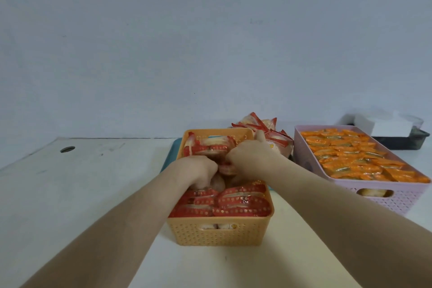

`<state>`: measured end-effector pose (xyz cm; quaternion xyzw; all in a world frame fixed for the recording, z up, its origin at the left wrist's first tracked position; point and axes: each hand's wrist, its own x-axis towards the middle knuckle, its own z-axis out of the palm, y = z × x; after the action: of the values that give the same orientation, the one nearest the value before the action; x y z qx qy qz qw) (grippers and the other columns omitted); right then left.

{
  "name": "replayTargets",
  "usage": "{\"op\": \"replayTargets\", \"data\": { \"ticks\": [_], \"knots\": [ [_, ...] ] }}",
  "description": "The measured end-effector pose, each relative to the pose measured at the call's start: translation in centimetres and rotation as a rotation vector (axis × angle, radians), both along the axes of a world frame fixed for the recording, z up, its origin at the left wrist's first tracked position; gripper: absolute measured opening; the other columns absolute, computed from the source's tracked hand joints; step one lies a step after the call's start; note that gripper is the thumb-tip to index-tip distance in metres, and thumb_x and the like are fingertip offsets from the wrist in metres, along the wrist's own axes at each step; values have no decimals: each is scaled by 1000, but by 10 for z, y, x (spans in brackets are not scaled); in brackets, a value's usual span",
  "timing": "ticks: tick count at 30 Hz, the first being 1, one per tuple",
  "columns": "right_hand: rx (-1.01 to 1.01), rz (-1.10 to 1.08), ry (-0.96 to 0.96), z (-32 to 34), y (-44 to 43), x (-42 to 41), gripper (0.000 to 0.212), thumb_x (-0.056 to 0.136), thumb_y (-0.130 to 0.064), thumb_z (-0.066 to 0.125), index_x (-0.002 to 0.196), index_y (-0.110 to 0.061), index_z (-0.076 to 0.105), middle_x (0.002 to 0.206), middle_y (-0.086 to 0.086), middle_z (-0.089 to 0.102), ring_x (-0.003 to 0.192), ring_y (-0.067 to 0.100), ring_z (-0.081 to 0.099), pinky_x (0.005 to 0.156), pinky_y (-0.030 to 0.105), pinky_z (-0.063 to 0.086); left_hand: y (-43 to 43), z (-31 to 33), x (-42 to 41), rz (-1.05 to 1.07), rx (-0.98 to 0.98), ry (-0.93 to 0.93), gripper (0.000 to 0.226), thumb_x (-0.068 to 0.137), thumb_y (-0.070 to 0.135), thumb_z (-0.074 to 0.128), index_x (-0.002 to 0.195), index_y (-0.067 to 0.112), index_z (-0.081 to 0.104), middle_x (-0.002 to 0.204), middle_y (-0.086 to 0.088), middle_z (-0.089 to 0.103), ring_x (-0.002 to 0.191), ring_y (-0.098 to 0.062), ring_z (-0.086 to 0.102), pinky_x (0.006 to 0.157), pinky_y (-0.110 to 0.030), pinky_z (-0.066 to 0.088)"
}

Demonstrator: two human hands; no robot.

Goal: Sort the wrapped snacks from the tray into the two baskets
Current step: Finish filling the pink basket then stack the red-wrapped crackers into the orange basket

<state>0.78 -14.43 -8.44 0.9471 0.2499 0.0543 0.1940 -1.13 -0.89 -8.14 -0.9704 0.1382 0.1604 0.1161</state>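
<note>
Two baskets stand on the white table [70, 194], and we go from the left. At the far left a round hole [67, 149] is in the tabletop. Next comes a strip of the teal tray [174, 154], showing beside the left wall of the orange basket [219, 231], which is packed with red-wrapped snacks [243, 203]. Our left hand [198, 170] reaches into the middle of this basket with its fingers curled down among the packets; we cannot tell if it grips one. Our right hand [251, 159] is just beside it, with fingers curled round a red-wrapped packet [225, 169] between the two hands. Behind the right hand lies a pile of wrapped snacks [259, 125]. Further right, the pink basket [397, 196] is full of orange-wrapped snacks [350, 159]. Behind it a dark tray [402, 142] carries a white box [388, 124].
</note>
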Motion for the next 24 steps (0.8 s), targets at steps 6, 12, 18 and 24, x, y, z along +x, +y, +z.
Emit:
{"op": "replayTargets", "data": {
  "ticks": [6,12,18,24],
  "knots": [
    [244,261,-197,2,-2,-6,31,94,-33,46,122,-23,54,105,0,68,92,25,66,65,35,45,3,13,-9,-46,-102,-411,21,82,45,59,84,24,58,81,3,60,74,-21,54,54,-29,35],
    [651,105,-44,17,-10,-13,32,80,-37,58,105,-19,51,97,3,66,91,26,61,71,38,48,29,24,-24,29,-382,-497,31,81,50,66,94,25,54,88,4,62,83,-20,58,67,-34,44],
    [818,110,236,44,-30,-45,53,74,-59,43,104,-28,72,81,0,69,73,14,63,64,31,51,43,12,-39,-51,-502,-518,46,79,44,66,120,39,46,112,10,51,101,-19,58,83,-40,49],
    [785,50,170,35,-39,-63,29,87,-34,58,113,-23,57,98,-5,65,89,17,60,79,39,51,39,21,-55,27,-655,-535,40,66,61,67,87,34,48,80,17,58,73,-6,57,63,-29,46]
  ]
}}
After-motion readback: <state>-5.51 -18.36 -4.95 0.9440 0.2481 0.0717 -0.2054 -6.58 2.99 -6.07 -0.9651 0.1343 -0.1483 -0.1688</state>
